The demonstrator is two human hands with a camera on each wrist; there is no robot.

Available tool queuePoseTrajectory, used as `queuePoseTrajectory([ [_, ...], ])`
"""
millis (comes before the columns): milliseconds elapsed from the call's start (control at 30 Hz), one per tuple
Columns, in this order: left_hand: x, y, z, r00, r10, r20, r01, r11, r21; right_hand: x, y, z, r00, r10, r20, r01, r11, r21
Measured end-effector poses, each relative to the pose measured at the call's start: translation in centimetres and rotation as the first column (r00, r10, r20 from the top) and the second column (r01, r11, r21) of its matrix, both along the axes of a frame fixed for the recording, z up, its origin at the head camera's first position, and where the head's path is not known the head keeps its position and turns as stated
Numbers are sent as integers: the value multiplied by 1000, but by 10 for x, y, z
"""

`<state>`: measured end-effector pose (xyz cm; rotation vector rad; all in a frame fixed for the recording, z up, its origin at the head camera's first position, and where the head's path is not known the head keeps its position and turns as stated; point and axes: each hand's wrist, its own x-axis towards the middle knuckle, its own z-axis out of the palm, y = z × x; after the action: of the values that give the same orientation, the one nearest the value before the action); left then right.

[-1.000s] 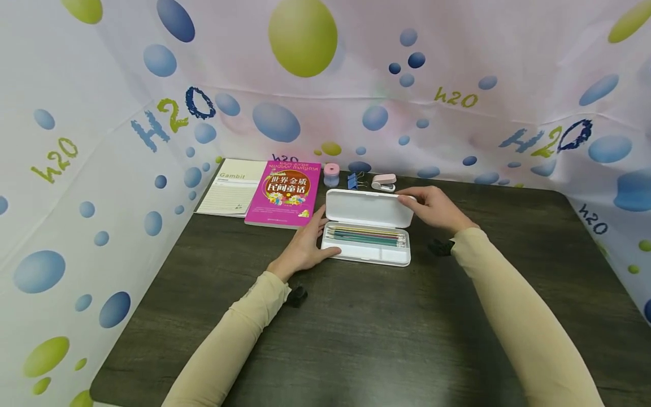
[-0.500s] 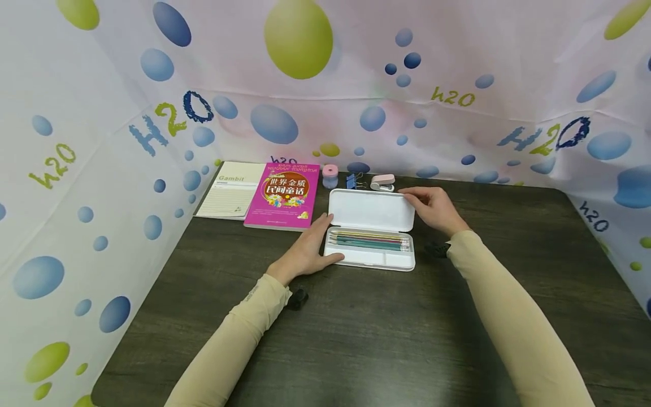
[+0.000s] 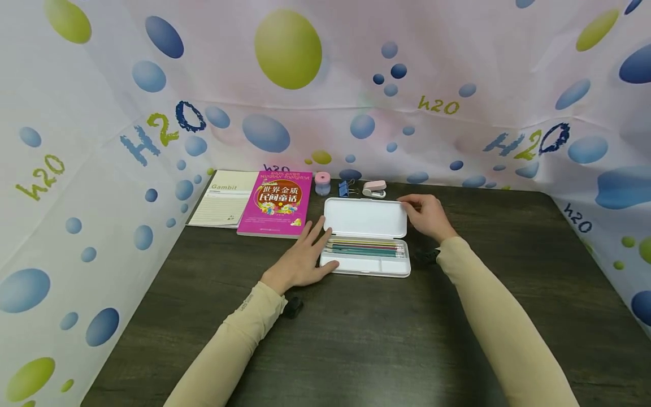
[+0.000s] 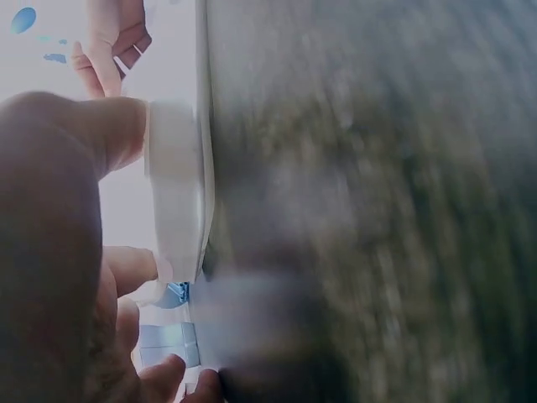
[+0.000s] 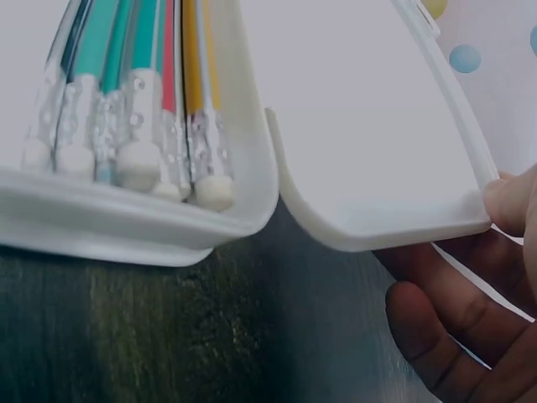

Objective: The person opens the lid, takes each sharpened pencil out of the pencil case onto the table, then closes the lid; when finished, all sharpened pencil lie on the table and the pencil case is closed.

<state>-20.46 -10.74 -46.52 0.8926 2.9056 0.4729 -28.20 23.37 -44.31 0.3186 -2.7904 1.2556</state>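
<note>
A white pencil case [image 3: 371, 267] lies open on the dark table, its lid [image 3: 366, 217] tipped back away from me. Several coloured pencils [image 3: 366, 247] lie side by side in the base, and the right wrist view shows their eraser ends [image 5: 143, 84]. My left hand [image 3: 300, 260] rests against the case's left end with its fingers fairly straight and its thumb along the front corner. My right hand [image 3: 426, 216] pinches the lid's far right corner, a fingertip on the rim [image 5: 512, 201]. The left wrist view is blurred, showing only my thumb [image 4: 109, 134] on the white case wall [image 4: 172, 193].
Along the back of the wooden table [image 3: 356, 339] lie a cream notebook [image 3: 224, 198], a pink book [image 3: 277, 202], a small pink-topped pot [image 3: 322, 183], a blue binder clip [image 3: 344, 188] and a pink stapler [image 3: 374, 189]. Bubble-print cloth walls stand on three sides.
The lid has swung a little further back under my right hand. Both hands have stayed at the case, and the head view has dipped slightly.
</note>
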Motion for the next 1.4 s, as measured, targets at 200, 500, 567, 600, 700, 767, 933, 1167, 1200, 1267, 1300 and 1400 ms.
queuePoseTrajectory([
  [200, 1, 5, 0, 1000, -22, 21, 22, 1000, -7, 5, 7, -2, 998, -17, -65, 17, 1000, -2],
  [500, 2, 9, -2, 1000, 2, 13, -2, 1000, 23, 8, 8, -4, 999, 3, -33, -3, 1000, -7],
  [567, 2, 10, -2, 1000, 12, 17, -12, 1000, 18, 8, 8, -4, 1000, -1, -9, 1, 1000, -3],
  [600, 2, 11, -2, 1000, 15, 17, -15, 1000, 14, 9, 8, -5, 1000, -6, 0, 6, 1000, -2],
  [700, 2, 13, -2, 1000, 20, 19, -20, 1000, 4, 10, 9, -6, 1000, -23, 7, 23, 1000, -1],
  [767, 2, 14, -2, 1000, 22, 22, -22, 1000, 0, 11, 9, -6, 999, -32, 5, 32, 999, -8],
  [933, 2, 15, -3, 999, 27, 21, -27, 1000, 4, 11, 9, -7, 998, -46, 29, 47, 999, -14],
  [1167, 2, 16, -5, 1000, 18, 4, -18, 1000, 1, 10, 12, -9, 997, -64, 51, 64, 998, -8],
  [1200, 2, 17, -5, 1000, 19, 10, -19, 1000, 2, 10, 13, -10, 997, -66, 50, 67, 998, -6],
  [1267, 2, 18, -5, 999, 28, 26, -28, 1000, -5, 11, 15, -10, 996, -65, 53, 65, 998, -7],
  [1300, 2, 19, -5, 999, 34, 33, -34, 999, -6, 11, 15, -10, 997, -60, 53, 60, 998, -8],
  [1400, 1, 20, -5, 998, 41, 40, -41, 999, -14, 11, 16, -10, 997, -57, 60, 58, 998, -16],
])
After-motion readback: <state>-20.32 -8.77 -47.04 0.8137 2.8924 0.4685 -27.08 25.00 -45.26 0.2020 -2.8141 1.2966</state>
